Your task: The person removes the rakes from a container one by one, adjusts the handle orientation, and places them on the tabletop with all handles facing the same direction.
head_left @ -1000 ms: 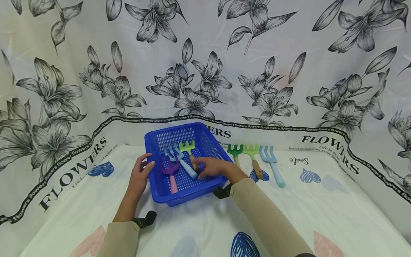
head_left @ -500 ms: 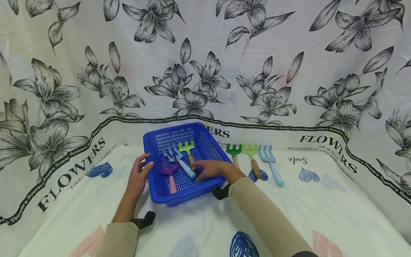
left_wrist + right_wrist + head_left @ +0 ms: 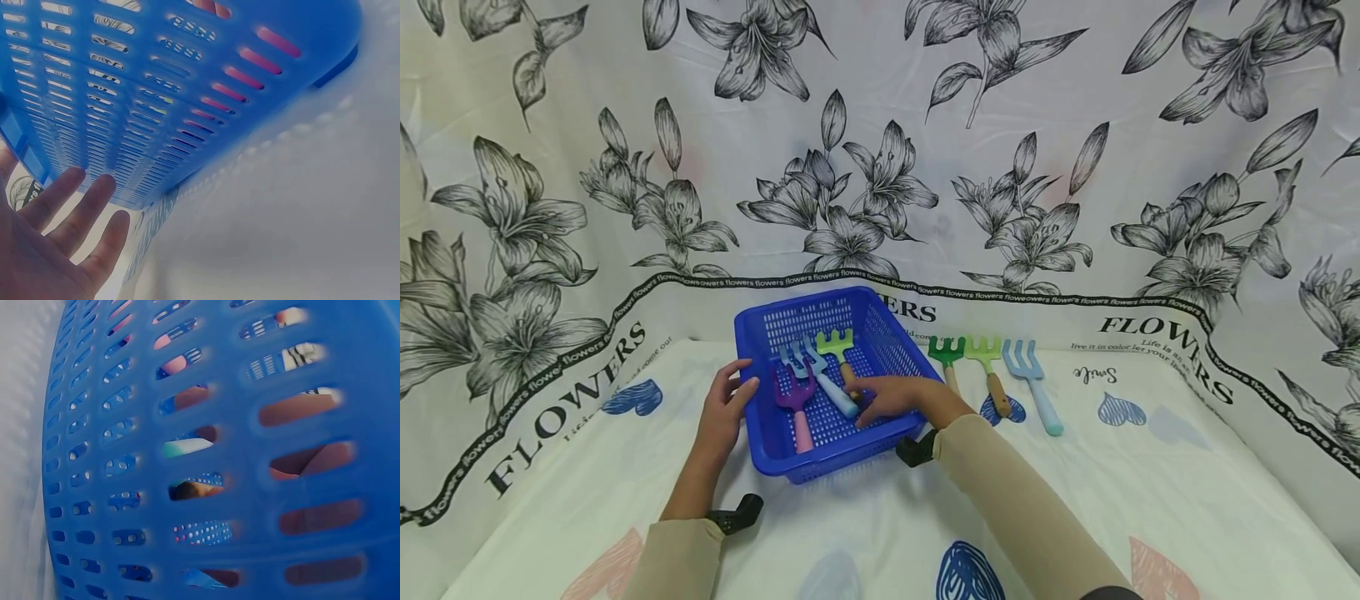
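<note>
A blue slotted plastic basket [image 3: 748, 333] holds several small hand rakes. Among them are a purple one [image 3: 792, 390] with a pink handle, a light blue one [image 3: 837, 393] and a light green one [image 3: 837, 340] with a wooden handle. More light blue tines show beside the purple rake. My left hand [image 3: 726, 402] is at the basket's left rim, its fingers extended along the outer wall in the left wrist view. Inside the basket, my right hand [image 3: 895, 395] reaches over the light green rake's wooden handle; I cannot tell if it pinches it.
To the right of the basket lie a dark green rake [image 3: 947, 350], a second light green rake [image 3: 988, 367] and a second light blue rake [image 3: 1033, 387], side by side on the white printed cloth [image 3: 850, 533]. A flower-printed curtain [image 3: 850, 183] hangs behind.
The head view has shifted very slightly. Both hands, the basket and the rakes keep their places.
</note>
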Demonstrator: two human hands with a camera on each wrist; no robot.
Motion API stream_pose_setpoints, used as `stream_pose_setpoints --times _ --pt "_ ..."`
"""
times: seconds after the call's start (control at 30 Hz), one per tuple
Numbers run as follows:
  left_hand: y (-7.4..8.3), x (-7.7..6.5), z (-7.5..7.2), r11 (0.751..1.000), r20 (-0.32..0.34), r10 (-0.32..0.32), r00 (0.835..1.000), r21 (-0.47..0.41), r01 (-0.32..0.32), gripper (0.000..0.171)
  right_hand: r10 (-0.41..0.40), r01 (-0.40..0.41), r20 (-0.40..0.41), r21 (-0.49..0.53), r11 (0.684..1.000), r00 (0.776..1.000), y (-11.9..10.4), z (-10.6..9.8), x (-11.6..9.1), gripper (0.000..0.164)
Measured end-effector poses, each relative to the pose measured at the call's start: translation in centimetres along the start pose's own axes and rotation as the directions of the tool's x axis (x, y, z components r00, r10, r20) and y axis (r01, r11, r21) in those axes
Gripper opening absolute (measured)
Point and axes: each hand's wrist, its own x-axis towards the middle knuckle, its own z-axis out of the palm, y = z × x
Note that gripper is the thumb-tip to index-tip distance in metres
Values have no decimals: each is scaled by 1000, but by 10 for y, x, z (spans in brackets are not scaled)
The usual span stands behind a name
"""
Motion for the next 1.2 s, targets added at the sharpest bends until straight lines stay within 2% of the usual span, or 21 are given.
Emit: stream_pose_setpoints --times 0.2,0.53,0.83,1.0,1.03,1.2 --pt "-2 -1 1 999 -13 32 999 -3 -32 59 -41 41 -40 5 999 998 -1 0 -1 59" --pt "-3 0 0 1000 2 13 1000 -16 -13 60 -60 61 -81 5 998 995 1 0 0 50" --pt "-4 1 0 1000 -9 15 1000 -8 -15 58 -69 72 -75 28 997 995 1 -2 1 45" --pt "-1 1 0 1000 -7 12 1000 -9 -12 58 -81 83 -67 34 996 994 0 -2 0 48" --pt "4 -2 0 1000 -3 8 1000 -11 -8 59 -86 89 -59 41 995 995 -1 -2 -1 48" --pt "1 0 0 1000 3 -13 1000 -15 13 59 -99 99 -1 49 994 995 -1 -1 -2 48"
